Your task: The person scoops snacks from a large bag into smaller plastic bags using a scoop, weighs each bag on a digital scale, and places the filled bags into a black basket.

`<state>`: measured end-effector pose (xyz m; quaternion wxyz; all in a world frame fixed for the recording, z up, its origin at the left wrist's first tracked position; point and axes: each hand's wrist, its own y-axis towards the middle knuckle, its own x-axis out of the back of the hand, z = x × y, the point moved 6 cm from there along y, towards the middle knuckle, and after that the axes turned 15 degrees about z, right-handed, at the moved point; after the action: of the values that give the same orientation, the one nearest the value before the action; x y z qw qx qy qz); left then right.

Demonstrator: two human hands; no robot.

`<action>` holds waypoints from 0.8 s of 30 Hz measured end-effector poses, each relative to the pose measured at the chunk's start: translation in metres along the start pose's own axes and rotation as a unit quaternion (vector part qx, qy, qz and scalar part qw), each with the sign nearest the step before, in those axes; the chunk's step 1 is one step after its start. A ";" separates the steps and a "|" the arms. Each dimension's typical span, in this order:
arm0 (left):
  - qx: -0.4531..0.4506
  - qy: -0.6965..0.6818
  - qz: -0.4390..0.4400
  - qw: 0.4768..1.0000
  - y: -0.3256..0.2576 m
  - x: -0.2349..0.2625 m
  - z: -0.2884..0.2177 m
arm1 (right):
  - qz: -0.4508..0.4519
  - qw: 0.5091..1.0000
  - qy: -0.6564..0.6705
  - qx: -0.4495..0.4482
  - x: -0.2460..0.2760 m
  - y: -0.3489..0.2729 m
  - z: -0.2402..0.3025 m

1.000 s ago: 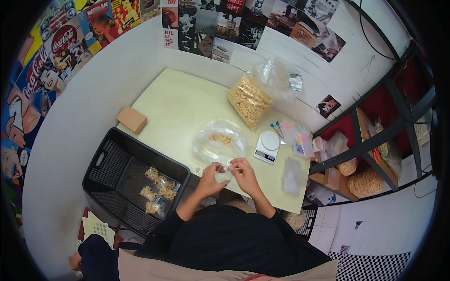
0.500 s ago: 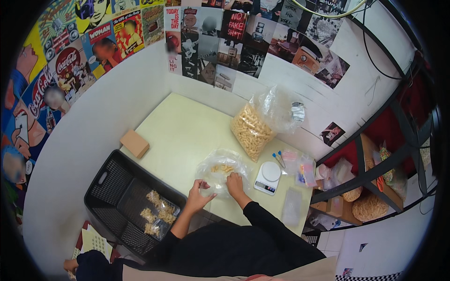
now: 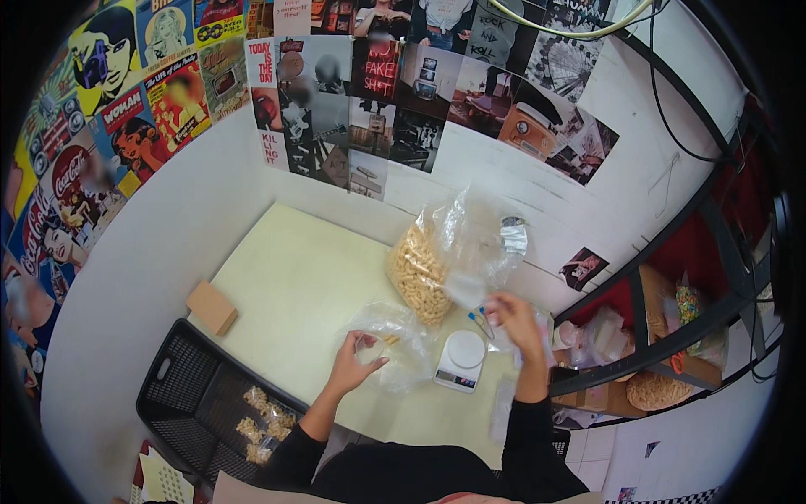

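My left hand (image 3: 354, 363) curves its thumb and fingers round the edge of clear plastic, at the left of a spread clear bag (image 3: 399, 374) on the table. A few pale snack pieces (image 3: 391, 339) lie in that bag. Raised over the table's right side, my right hand (image 3: 514, 319) pinches a translucent plastic piece (image 3: 467, 290); motion blur hides its exact kind. Behind it stands a large clear bag of pale snack pieces (image 3: 418, 273), its top gaping. Below the right hand sits a white kitchen scale (image 3: 462, 359) with a round plate.
A black plastic crate (image 3: 180, 403) with several small filled bags (image 3: 267, 412) stands at left. A brown cardboard box (image 3: 211, 307) lies at the table's left edge. Blue-tipped tools (image 3: 480, 321) and flat clear bags (image 3: 502, 410) lie near the scale. Shelving (image 3: 646, 361) holds goods at right.
My right hand has left the spread bag, rising to the right with translucent plastic in it. Fewer snack pieces show in the spread bag. My left hand stays beside it. The view has shifted.
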<state>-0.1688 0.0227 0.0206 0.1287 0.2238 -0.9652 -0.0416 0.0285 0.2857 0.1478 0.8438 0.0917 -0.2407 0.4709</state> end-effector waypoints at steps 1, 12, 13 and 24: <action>0.002 -0.006 0.012 1.000 0.018 -0.005 -0.003 | -0.057 0.998 0.009 -0.005 0.031 0.000 0.007; 0.008 0.076 0.046 0.996 0.180 -0.069 0.013 | -0.013 0.896 -0.444 -0.008 0.048 0.196 -0.045; 0.019 0.062 0.044 0.997 0.187 -0.072 0.018 | 0.006 0.882 -0.471 -0.015 0.040 0.205 -0.048; 0.040 0.027 0.042 0.998 0.214 -0.103 0.062 | 0.160 0.986 0.051 0.006 -0.009 0.268 -0.145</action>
<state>-0.1862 0.2614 -0.0338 0.1470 0.1890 -0.9709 0.0088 -0.1545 0.4788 -0.0015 0.7679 0.0332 -0.2061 0.6056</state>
